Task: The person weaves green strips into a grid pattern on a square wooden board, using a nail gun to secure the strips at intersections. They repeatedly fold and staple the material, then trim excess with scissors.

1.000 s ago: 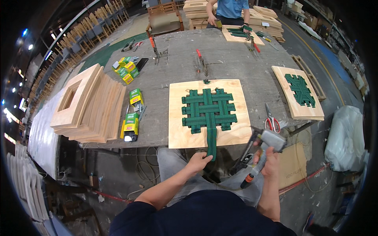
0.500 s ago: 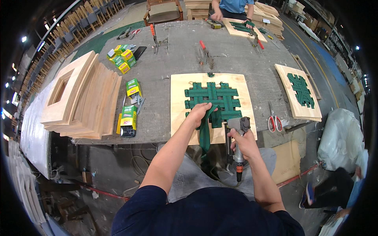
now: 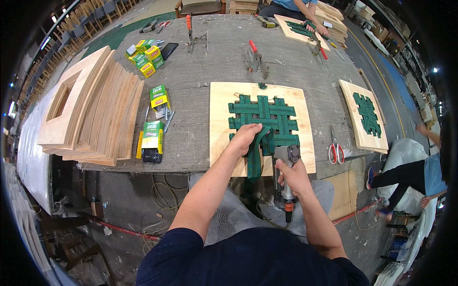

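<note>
In the head view, we see the left hand holding a loose, flat green fabric strap that folds over and droops past the panel's near edge. The right hand grips a grey metal air-powered gun with an orange collar, its head close to the left fingers; we judge a slip or early trigger pull could injure them. Slack or twist could leave the strap crooked. The ribbed green lattice of crossed bands lies centrally on a smooth, squarish, pale-grained plywood panel, on a scuffed grey table before us.
</note>
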Demonstrator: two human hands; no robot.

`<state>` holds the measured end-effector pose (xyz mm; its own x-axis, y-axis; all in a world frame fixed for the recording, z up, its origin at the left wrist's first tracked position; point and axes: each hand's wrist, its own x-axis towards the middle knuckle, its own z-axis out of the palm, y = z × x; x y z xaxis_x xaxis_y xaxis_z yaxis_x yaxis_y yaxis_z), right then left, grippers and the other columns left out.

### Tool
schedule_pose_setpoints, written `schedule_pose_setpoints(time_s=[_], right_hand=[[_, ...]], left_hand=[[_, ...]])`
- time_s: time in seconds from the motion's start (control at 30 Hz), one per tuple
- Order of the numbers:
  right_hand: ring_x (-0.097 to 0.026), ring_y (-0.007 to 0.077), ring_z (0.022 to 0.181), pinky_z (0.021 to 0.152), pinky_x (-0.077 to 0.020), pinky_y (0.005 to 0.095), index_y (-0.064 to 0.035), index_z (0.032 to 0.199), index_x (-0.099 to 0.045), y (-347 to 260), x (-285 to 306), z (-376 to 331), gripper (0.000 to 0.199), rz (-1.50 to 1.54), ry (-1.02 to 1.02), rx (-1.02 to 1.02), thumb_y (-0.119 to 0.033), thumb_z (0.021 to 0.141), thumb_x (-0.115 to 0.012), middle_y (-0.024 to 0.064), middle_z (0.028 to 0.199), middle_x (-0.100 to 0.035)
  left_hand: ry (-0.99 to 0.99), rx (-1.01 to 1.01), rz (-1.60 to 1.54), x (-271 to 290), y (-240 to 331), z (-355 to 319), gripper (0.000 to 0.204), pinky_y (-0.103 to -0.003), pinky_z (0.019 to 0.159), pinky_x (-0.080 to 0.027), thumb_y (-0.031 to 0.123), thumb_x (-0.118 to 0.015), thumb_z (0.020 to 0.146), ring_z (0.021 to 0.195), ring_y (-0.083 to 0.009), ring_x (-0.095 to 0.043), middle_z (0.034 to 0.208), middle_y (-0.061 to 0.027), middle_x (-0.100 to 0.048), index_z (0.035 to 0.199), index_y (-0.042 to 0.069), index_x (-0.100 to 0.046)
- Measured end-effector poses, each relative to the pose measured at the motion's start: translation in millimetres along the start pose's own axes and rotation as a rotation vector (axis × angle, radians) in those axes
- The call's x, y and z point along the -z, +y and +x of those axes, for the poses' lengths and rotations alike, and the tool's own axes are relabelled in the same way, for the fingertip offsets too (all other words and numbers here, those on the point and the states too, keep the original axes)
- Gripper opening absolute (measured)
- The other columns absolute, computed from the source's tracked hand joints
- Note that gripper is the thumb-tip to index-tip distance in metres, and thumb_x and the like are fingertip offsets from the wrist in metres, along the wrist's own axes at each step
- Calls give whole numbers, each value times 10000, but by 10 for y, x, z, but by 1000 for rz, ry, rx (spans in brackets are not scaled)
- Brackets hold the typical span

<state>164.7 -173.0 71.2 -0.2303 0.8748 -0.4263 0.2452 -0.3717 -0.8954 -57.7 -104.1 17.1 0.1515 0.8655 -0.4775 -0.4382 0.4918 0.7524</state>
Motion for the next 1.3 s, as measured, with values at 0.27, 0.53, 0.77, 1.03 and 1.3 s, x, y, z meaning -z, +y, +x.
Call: schedule_pose_setpoints(time_s=[0.27,0.53,0.77,1.03,1.3], right_hand=[[-560,99,506,410,-441,258,-32,1263,-503,34,-96,8,417,-64,43,33,-210,968,-737,43,868,-657],[-548,88,490,410,-446,251,-40,1230,-518,25,-196,13,395,-37,14,33,-227,964,-744,34,854,-654],[-574,108,499,411,-452,257,-47,1184,-555,5,-217,41,326,-23,-24,-14,-230,978,-728,45,855,-654],[-634,181,556,460,-524,339,-51,1093,-585,102,526,160,330,271,127,-36,-332,986,-723,57,778,-631],[-656,191,600,514,-549,334,70,1056,-635,-75,1314,968,482,375,142,-14,-384,953,-761,108,802,-683]], left_hand=[[-41,-11,-62,77,-36,20,315,-352,634,-547,299,-534,1086,860,-153,-703,1149,-53,-762,1252,50,-632],[-32,-21,-47,104,-66,67,311,-366,633,-545,307,-546,1080,818,-154,-694,1116,-53,-758,1171,53,-702],[-11,-4,-78,46,-17,12,293,-364,578,-556,293,-551,1075,701,-182,-663,947,-68,-736,1081,44,-704],[33,7,54,-23,23,-46,338,-342,604,-565,304,-513,1093,786,-170,-678,1119,-47,-763,1250,29,-629],[101,-41,87,-95,-9,60,362,-365,608,-590,286,-493,1096,807,-215,-676,1115,-137,-749,1276,-9,-599]])
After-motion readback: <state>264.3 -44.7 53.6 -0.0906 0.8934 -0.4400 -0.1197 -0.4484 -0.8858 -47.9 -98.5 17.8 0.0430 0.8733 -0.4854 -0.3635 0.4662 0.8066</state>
